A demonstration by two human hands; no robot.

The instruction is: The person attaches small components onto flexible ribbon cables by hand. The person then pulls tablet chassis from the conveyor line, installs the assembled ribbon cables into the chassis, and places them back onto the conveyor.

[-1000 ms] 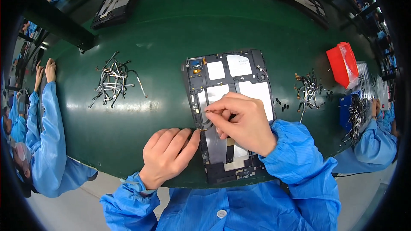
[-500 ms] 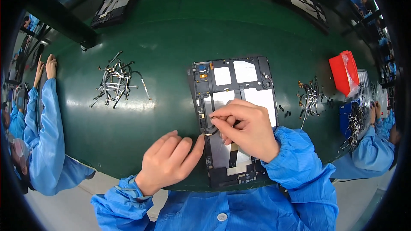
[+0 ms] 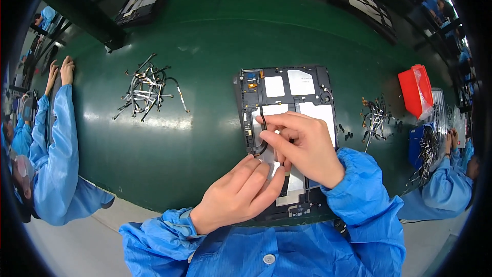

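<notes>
Toward 12 o'clock, smooth green tabletop (image 3: pixel 215 46) extends beyond the straight-edged device (image 3: pixel 285 100); right hand (image 3: pixel 307 143) spreads 2 fingertips over curved black cable (image 3: pixel 265 145); left hand (image 3: pixel 238 192), grip unclear.

red bin (image 3: pixel 411 92), right | blue bin (image 3: pixel 415 144), just nearer | dark post (image 3: pixel 84 13), upper left | co-worker's sleeve (image 3: pixel 62 131), far left

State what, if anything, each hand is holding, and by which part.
Cannot be told for either: the right hand is at the black cable, the left hand near its lower bend, both over the opened flat device.
</notes>
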